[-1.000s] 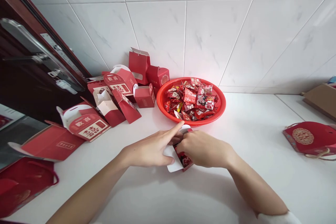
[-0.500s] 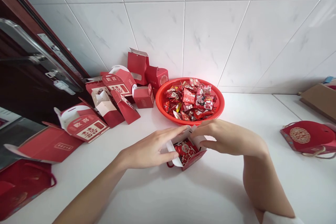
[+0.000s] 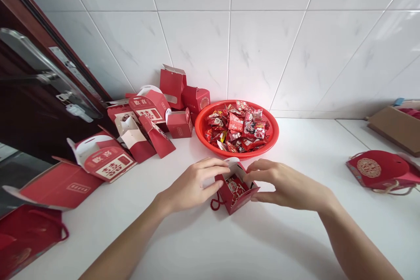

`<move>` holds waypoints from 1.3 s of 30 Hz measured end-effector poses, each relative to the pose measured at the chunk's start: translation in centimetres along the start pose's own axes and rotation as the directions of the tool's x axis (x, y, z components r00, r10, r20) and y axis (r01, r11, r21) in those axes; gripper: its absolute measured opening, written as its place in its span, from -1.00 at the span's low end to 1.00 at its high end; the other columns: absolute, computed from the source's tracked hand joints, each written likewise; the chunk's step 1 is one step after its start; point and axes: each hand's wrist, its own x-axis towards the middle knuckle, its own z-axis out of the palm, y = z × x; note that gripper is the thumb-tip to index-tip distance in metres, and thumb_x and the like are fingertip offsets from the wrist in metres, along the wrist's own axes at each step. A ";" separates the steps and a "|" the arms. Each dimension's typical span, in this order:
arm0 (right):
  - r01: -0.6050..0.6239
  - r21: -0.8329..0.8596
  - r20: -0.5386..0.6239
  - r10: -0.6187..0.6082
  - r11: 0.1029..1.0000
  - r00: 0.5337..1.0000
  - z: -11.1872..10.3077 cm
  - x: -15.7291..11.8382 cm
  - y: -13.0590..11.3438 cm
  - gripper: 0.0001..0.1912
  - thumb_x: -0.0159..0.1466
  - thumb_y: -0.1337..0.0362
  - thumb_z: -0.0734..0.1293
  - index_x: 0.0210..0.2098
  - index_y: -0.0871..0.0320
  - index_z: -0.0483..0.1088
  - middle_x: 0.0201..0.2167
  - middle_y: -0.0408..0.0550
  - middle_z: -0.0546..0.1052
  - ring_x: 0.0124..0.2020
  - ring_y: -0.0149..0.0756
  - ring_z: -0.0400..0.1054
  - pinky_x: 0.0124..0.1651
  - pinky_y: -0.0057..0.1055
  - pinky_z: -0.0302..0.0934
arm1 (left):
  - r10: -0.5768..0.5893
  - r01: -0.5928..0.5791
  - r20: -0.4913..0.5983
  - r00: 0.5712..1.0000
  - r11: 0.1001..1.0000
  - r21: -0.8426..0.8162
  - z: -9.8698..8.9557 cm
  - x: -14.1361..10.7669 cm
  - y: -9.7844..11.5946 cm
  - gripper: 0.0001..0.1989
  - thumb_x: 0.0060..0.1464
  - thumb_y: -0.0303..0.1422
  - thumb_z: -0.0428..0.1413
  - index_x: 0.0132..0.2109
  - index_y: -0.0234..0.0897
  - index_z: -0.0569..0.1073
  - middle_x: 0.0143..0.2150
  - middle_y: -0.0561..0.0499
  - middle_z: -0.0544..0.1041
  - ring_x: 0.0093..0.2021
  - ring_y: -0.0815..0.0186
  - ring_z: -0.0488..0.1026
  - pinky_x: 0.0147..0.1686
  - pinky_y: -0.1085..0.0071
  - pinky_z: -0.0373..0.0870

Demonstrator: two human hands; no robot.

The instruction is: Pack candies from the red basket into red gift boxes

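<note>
A small red cardboard gift box (image 3: pixel 241 201) stands on the white surface with its top flaps up and its white inside showing. Inside it lie red wrapped sweets (image 3: pixel 235 186). My left hand (image 3: pixel 195 183) holds the box's left side, its fingers over the rim and its thumb on the wall. On the right side, my right hand (image 3: pixel 282 181) has its fingers curled at the flap and its thumb low beside the wall. A dark red cord loop (image 3: pixel 216 203) sticks out at the lower left. Just behind the box is a red plastic basket (image 3: pixel 201 138) heaped with wrapped sweets.
Several red gift boxes (image 3: pixel 110 162) lie open along the left. A closed red box with a cord (image 3: pixel 377 168) stands at the right, near a brown cardboard box (image 3: pixel 393 124). White tiles (image 3: pixel 262 52) back the surface; a dark door with a metal handle (image 3: pixel 49 68) borders the left.
My right hand has moved from above the box down to its right side. My left hand has shifted down against the left wall, whose flap now stands more upright.
</note>
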 end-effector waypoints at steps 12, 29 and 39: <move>-0.046 0.301 -0.361 0.158 0.952 0.919 7.3 -2.6 0.3 -0.85 0.49 0.22 0.26 -0.09 0.06 0.48 0.12 0.12 0.56 0.13 -0.14 0.50 0.14 -0.19 0.44 | 0.070 -0.014 -0.383 0.921 0.989 0.148 5.5 -1.1 -1.8 -0.50 0.29 -0.41 0.15 0.33 -0.14 0.33 0.25 -0.24 0.42 0.23 0.04 0.44 0.15 0.06 0.50; -0.085 0.112 -0.733 0.140 0.990 0.665 11.9 -0.6 2.1 -0.72 0.44 0.29 0.33 0.13 0.02 0.37 0.09 0.11 0.55 0.12 -0.09 0.51 0.10 -0.16 0.49 | 0.077 -0.087 -0.337 0.938 0.996 -0.014 5.3 -1.2 -1.8 -0.83 0.29 -0.37 0.18 -0.01 -0.23 0.57 -0.11 -0.09 0.65 0.02 0.14 0.54 0.02 0.22 0.54; -0.156 -0.020 -0.747 0.089 0.988 0.659 13.1 -0.7 1.8 -0.58 0.44 0.18 0.33 0.25 0.06 0.32 0.24 0.22 0.45 0.21 0.01 0.44 0.13 -0.09 0.47 | -0.086 0.051 -0.305 0.948 0.991 -0.121 7.3 -0.7 -1.2 -0.64 0.29 -0.33 0.17 0.20 -0.18 0.43 0.03 -0.11 0.56 0.06 0.17 0.55 0.04 0.26 0.55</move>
